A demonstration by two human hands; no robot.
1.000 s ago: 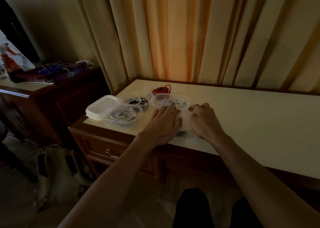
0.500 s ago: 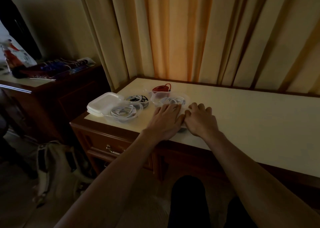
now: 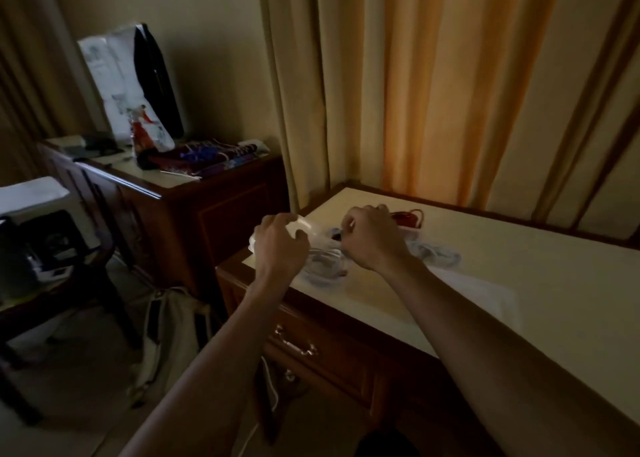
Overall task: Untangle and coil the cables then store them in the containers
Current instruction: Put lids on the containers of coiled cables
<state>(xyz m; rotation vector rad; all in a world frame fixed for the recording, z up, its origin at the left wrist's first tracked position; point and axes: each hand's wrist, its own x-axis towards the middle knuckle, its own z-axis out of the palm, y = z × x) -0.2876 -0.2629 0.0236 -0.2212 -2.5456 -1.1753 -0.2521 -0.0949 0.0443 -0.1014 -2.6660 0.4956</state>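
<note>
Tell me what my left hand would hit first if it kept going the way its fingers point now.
Probably the white lid right at the left hand fingertips, which may already touch it; the dim, blurred picture leaves depth unclear.

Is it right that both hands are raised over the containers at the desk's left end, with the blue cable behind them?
Not quite. The head view shows the left hand and right hand over the containers, but the cable behind them is red, not blue.
</note>
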